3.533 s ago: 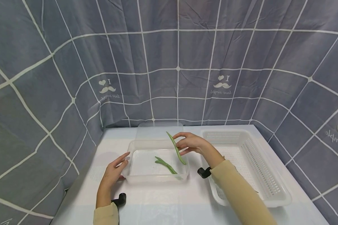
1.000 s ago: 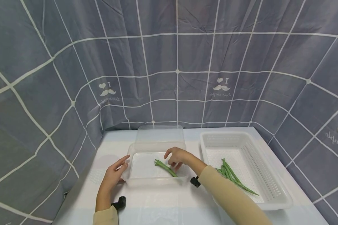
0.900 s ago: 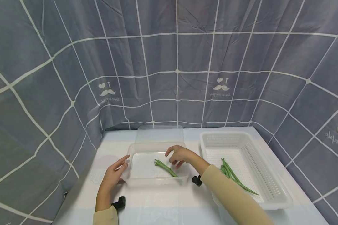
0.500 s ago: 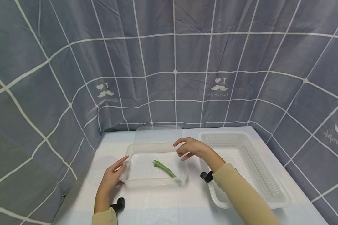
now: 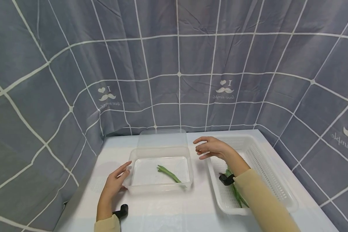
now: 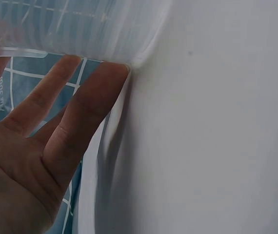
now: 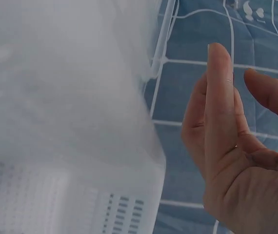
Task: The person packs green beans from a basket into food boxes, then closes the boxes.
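Green beans (image 5: pixel 169 174) lie together on the floor of a clear plastic container (image 5: pixel 162 188) in the head view. My left hand (image 5: pixel 113 185) rests at that container's left end; in the left wrist view its fingertips touch the clear wall (image 6: pixel 80 36), fingers fairly straight. Above the gap between container and white basket (image 5: pixel 278 180) hovers my right hand (image 5: pixel 213 148), relaxed, with nothing between its fingers. More green beans (image 5: pixel 237 195) lie inside the basket, partly hidden under the right forearm. The right wrist view shows the right hand (image 7: pixel 236 141) with fingers and thumb apart.
A clear lid (image 5: pixel 162 139) lies flat behind the container. The pale table (image 5: pixel 150 212) carries everything, and a grey checked curtain (image 5: pixel 197 87) hangs at the back and both sides. Black cameras sit on both wrists.
My right hand has set a green bean in the clear container, let go, and drawn back up and right toward the basket. The left hand has stayed at the container.
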The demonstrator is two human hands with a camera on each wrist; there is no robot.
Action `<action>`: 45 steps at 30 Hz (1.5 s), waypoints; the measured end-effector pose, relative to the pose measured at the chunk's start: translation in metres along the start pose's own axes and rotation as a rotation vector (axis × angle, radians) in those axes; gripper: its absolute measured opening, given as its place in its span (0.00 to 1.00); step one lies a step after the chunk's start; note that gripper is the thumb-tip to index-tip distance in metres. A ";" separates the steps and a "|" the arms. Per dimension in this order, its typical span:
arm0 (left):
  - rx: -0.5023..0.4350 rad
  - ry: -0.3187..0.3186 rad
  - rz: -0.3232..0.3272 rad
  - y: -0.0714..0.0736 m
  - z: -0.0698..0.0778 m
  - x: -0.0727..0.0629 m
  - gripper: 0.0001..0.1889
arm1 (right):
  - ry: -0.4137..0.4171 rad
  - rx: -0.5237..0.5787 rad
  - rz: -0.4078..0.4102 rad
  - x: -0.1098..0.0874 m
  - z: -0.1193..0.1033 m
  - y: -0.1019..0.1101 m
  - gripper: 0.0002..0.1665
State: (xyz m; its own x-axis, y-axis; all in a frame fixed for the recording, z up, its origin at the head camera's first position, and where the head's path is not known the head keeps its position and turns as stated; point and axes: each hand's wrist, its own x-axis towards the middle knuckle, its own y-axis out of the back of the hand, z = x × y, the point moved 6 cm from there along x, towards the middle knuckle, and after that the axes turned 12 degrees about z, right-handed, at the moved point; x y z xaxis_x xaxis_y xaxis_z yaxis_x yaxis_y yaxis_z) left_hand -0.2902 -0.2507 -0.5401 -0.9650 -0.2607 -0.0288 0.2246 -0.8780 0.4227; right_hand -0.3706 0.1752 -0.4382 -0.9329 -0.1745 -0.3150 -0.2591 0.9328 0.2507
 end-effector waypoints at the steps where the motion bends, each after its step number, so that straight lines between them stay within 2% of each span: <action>1: -0.002 0.000 -0.002 0.000 0.000 0.000 0.26 | 0.000 -0.001 0.009 -0.001 0.003 0.005 0.29; 12: -0.009 0.013 0.003 0.003 -0.002 0.001 0.27 | 0.017 -0.003 0.052 -0.016 0.024 0.052 0.32; 24: -0.027 0.012 -0.004 0.000 -0.004 0.003 0.27 | -0.046 0.028 0.106 -0.030 0.058 0.087 0.33; 29: -0.023 0.014 0.002 -0.001 -0.004 0.002 0.27 | -0.081 0.033 0.128 -0.036 0.074 0.097 0.32; 45: -0.025 0.012 0.009 0.000 -0.003 0.001 0.26 | -0.155 -0.118 0.162 -0.047 0.112 0.122 0.29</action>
State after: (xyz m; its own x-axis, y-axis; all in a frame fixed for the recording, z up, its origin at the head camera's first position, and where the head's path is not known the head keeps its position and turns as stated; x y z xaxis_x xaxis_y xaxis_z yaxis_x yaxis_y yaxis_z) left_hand -0.2907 -0.2521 -0.5424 -0.9611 -0.2737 -0.0361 0.2371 -0.8851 0.4004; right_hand -0.3305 0.3325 -0.4955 -0.9174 0.0333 -0.3967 -0.1452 0.8998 0.4114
